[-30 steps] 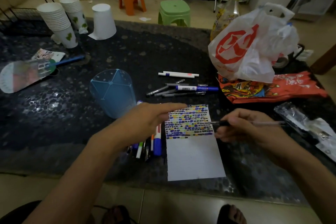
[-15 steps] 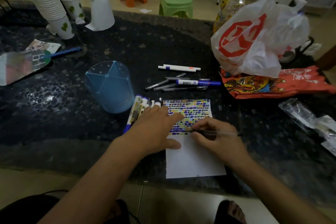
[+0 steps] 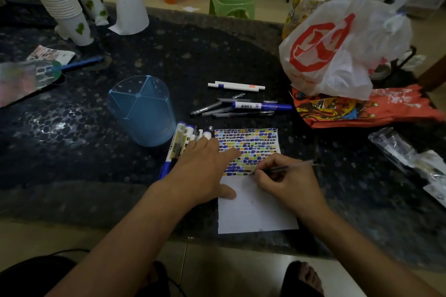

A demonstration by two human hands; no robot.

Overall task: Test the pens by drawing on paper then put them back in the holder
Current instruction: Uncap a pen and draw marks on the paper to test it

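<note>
A white sheet of paper [image 3: 255,210] lies near the table's front edge, its upper half filled with coloured marks. My right hand [image 3: 287,183] grips a clear pen [image 3: 289,166] with its tip on the paper at the lowest row of marks. My left hand [image 3: 205,171] presses flat on the paper's left edge. Under and beside it lies a bunch of markers [image 3: 179,144]. The blue translucent pen holder [image 3: 142,111] stands just left of them, holding nothing visible. More pens [image 3: 241,106] lie in a loose group behind the paper.
A white plastic bag with a red logo [image 3: 337,48] and an orange packet [image 3: 362,106] fill the right side. Stacks of paper cups [image 3: 65,7] stand at the back left. A hand fan [image 3: 29,75] lies at the left, clear wrappers [image 3: 415,159] at the far right.
My left hand came down from above the markers to press on the paper. My right hand brought the pen from the paper's right edge onto the sheet, tip at the marks.
</note>
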